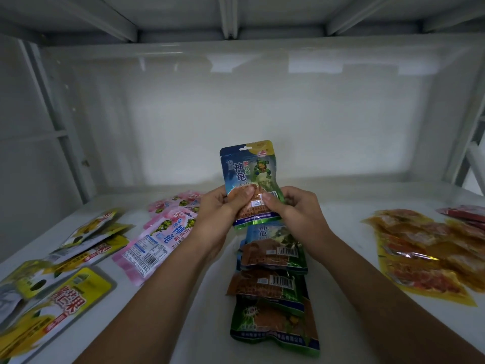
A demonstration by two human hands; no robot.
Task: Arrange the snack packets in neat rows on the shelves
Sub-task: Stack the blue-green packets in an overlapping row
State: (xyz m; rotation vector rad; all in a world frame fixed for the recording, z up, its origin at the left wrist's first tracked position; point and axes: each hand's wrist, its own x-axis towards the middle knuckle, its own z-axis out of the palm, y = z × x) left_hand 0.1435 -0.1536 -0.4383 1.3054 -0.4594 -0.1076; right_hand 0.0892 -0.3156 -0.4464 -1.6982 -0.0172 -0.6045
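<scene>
Holding one blue-green turtle snack packet (249, 179) up over the white shelf (338, 214), left hand (223, 208) and right hand (296, 208) pinching its bottom edge, likely to add at 12 o'clock of the blue-green row (273, 279). Pink packets (160, 235) lying at 9 o'clock, orange packets (425, 248) at 3.

One cam only, head-worn, wide-angle w/ bent edges. Looks fwd and down into a white shelf bay (183, 206); back wall faces the lens, underside of the upper shelf (236, 19) fills the top of frame. Close in: both forearms enter from the bottom edge, left hand (220, 208) and right hand (296, 206) meet near centre. No 2nd view, so no overlap.
</scene>
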